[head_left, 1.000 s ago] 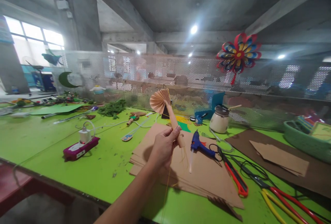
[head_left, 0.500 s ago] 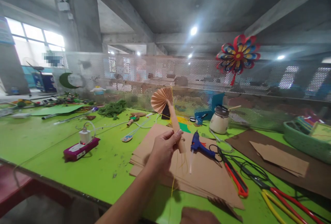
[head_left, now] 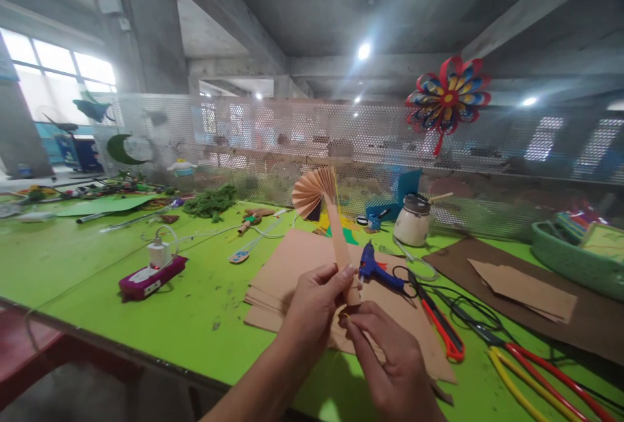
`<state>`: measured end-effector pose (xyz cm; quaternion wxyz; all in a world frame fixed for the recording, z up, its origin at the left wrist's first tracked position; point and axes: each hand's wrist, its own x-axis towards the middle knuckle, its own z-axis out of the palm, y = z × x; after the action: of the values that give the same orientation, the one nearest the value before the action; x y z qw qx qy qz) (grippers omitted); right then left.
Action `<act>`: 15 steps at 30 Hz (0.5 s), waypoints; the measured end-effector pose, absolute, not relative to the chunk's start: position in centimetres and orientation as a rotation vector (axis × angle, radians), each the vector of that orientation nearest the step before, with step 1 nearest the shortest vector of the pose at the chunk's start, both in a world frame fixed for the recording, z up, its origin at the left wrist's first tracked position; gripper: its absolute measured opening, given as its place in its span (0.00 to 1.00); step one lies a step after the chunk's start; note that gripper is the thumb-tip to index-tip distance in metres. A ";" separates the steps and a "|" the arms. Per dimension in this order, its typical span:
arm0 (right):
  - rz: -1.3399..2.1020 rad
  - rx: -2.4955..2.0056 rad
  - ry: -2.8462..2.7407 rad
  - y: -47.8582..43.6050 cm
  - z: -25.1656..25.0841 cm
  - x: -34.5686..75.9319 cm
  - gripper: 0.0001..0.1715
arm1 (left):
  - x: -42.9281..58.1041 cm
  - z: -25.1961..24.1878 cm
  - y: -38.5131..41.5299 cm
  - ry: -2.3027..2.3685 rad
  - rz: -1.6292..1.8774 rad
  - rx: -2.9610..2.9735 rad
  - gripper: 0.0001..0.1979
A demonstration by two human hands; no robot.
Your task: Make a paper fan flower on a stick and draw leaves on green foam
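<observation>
My left hand (head_left: pixel 316 302) is closed around the lower part of a folded brown paper fan (head_left: pixel 314 193), its pleats spread at the top left and a flat paper strip running down to my fingers. A thin yellow string (head_left: pixel 337 191) runs along the fan's right side. Just below the strip's bottom end, my right hand (head_left: pixel 390 350) pinches a loop of the yellow string between thumb and fingers. Under both hands lies a stack of brown paper sheets (head_left: pixel 277 272). On that stack, to the right of the fan, rests a blue glue gun (head_left: pixel 375 269).
Right of the paper lie a red utility knife (head_left: pixel 443 331) and scissors with red and yellow handles (head_left: pixel 517 363). Behind stand a cream jar (head_left: pixel 412 224) and a green basket (head_left: pixel 575 259). A purple power strip (head_left: pixel 152 279) sits left, its cable crossing the green table (head_left: pixel 205 318).
My right hand has come up from the bottom edge to the fan's lower end and now pinches the hanging string. The fan has shifted slightly right and down with my left hand.
</observation>
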<state>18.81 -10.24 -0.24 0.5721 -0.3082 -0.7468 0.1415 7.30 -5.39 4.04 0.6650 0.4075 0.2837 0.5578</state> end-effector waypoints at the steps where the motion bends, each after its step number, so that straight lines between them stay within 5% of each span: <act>1: 0.321 -0.722 -1.738 -10.2 -0.4 18.7 0.10 | 7.4 3.9 -5.5 0.639 1.249 0.919 0.21; 15: 0.331 -0.896 -1.865 -10.3 -1.7 18.7 0.13 | 7.4 2.4 -4.8 0.673 1.282 0.945 0.21</act>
<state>18.67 -10.27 -1.70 0.4995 -0.3703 -0.7711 0.1370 7.42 -4.76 2.38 0.6490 0.4158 0.2962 0.5640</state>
